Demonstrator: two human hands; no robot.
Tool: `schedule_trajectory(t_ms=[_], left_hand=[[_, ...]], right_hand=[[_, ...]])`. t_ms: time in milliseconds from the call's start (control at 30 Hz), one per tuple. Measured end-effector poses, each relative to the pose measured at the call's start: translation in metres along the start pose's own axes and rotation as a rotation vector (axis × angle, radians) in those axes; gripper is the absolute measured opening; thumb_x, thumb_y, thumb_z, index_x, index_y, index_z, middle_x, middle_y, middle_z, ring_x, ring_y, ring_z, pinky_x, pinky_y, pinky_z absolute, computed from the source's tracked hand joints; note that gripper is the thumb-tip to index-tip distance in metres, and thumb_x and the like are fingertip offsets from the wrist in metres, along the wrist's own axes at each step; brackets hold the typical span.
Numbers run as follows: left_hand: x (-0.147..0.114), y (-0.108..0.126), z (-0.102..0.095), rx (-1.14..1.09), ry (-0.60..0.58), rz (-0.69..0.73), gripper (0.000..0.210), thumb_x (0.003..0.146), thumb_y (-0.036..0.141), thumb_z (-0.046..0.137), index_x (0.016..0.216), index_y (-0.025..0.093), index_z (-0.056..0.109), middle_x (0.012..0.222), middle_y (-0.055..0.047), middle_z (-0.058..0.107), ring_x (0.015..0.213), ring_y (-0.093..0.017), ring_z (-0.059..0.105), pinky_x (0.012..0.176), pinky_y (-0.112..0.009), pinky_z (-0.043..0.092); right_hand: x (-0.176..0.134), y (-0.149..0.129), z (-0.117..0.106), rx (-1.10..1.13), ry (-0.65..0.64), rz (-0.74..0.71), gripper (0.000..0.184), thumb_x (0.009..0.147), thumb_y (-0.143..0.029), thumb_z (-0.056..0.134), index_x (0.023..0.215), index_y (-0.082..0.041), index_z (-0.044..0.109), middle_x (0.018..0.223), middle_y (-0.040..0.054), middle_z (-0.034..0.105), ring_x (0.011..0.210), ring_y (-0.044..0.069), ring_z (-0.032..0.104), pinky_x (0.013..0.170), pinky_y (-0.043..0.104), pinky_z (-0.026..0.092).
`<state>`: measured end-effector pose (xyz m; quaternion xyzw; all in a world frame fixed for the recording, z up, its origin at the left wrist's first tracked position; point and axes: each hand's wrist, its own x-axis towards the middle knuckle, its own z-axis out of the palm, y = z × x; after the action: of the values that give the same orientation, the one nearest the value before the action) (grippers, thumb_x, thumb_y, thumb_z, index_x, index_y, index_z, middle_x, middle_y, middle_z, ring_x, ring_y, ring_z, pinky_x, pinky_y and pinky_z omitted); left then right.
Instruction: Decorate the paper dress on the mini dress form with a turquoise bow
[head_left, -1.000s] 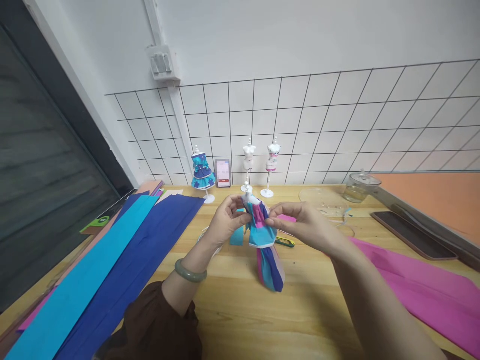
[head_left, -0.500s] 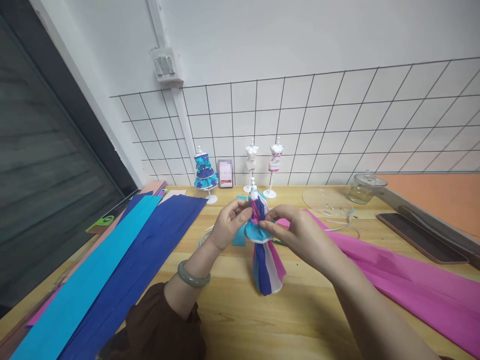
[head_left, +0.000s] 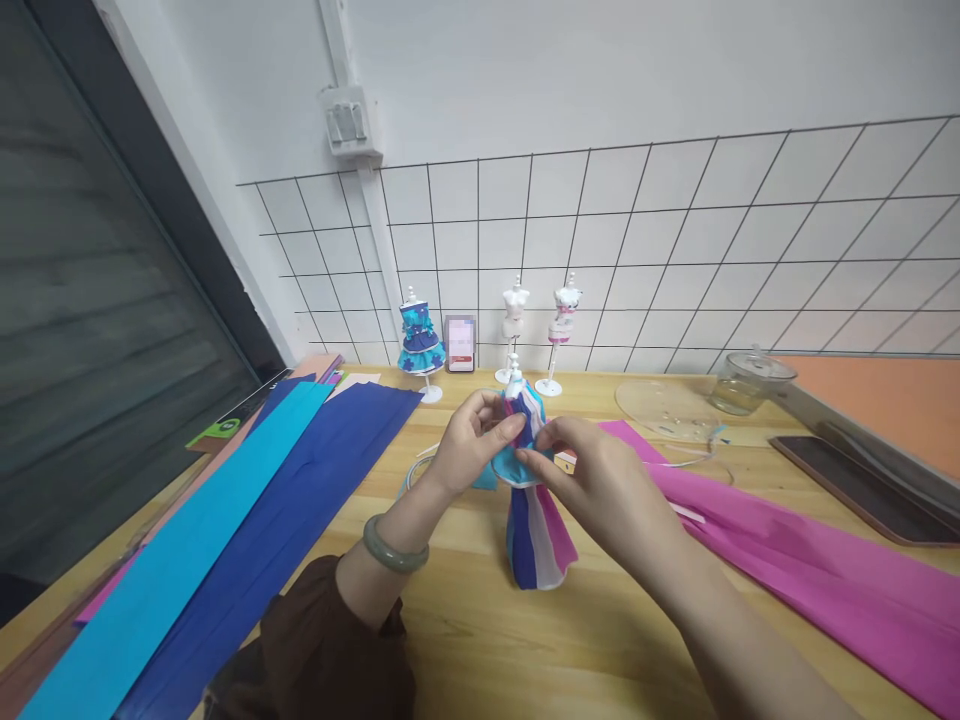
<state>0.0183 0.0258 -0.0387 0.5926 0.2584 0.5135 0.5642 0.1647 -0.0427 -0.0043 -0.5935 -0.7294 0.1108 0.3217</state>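
Observation:
A small white dress form [head_left: 514, 374] stands upright on the table in front of me, wearing a doll dress [head_left: 534, 540]. The long skirt has blue, white and pink panels, and a light-blue ruffle sits at its waist. My left hand [head_left: 471, 440] is closed on the bodice from the left side, thumb across its front. From the right, my right hand [head_left: 596, 465] pinches the dress at the ruffle between thumb and fingers. The back of the dress and the stand's base are hidden.
Behind stand a form in a blue ruffled dress [head_left: 421, 340], two white forms, a phone [head_left: 460, 344] and a lidded glass jar [head_left: 742, 385]. Blue crepe paper [head_left: 300, 510] lies left, pink crepe paper [head_left: 810, 550] right. A dark phone [head_left: 862, 490] rests at far right.
My right hand has shifted slightly at the ruffle, and the dress bodice appears turned a little, with more white stripe showing. The whole view has drifted slightly.

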Motion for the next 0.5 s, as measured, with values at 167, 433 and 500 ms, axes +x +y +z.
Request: schedule_trajectory(t_ms=[167,433,500], left_hand=[[-0.0011,0.0013,0.0012,-0.053,-0.017,-0.007,0.029,0.073,0.037,0.070,0.088,0.017,0.054,0.075,0.001,0.060,0.068,-0.010,0.055,0.069,-0.024,0.043],[-0.0017,0.0012,0.0014,-0.043,-0.032,0.001,0.029,0.073,0.036,0.069,0.089,0.017,0.054,0.077,0.000,0.060,0.071,-0.011,0.055,0.071,-0.025,0.043],[-0.0015,0.0002,0.0010,-0.014,-0.041,0.013,0.029,0.073,0.035,0.070,0.090,0.017,0.054,0.081,-0.001,0.061,0.075,-0.011,0.056,0.074,-0.026,0.043]], right_hand=[[-0.0038,-0.0023,0.0059,-0.173,0.035,-0.003,0.022,0.085,-0.040,0.054,0.078,-0.020,0.060,0.080,0.0063,0.065,0.063,0.019,0.058,0.055,0.028,0.036],[-0.0052,-0.0056,0.0055,-0.197,0.025,0.008,0.026,0.086,-0.042,0.050,0.077,-0.020,0.059,0.079,0.0067,0.064,0.062,0.019,0.057,0.056,0.029,0.036],[-0.0047,-0.0056,0.0058,-0.193,0.039,0.006,0.029,0.087,-0.045,0.049,0.076,-0.020,0.058,0.078,0.0070,0.063,0.062,0.019,0.057,0.057,0.029,0.036]])
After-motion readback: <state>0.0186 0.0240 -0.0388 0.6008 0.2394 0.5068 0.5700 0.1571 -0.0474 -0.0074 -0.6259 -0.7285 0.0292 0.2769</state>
